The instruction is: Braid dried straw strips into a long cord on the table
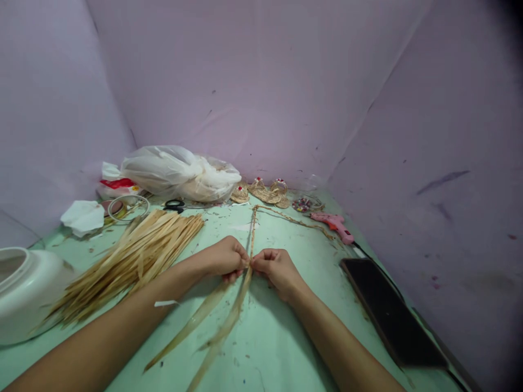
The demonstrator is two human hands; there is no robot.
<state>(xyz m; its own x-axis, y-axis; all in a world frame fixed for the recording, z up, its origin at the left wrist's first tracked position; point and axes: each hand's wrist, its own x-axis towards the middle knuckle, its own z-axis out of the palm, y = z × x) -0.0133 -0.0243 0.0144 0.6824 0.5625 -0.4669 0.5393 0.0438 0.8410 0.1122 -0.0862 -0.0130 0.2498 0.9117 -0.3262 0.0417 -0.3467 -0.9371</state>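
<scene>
My left hand [229,258] and my right hand [278,270] meet at the middle of the table, each pinching a braided cord [253,233] of dried plant fibre. From the pinch the cord runs straight back, then bends right and trails toward the pink glue gun. Two loose flat strips [226,325] hang out below my fingers toward the front edge. Where exactly the strips cross is hidden by the fingertips. A bundle of dry straw-coloured strips [151,253] lies left of my left hand, partly behind the forearm.
Along the back wall sit a stuffed plastic bag [175,173], black scissors [174,206] and small woven slippers [263,191]. A pink glue gun [333,224] and a dark tablet-like slab [394,313] lie on the right. At left stands a white plastic jar [44,291].
</scene>
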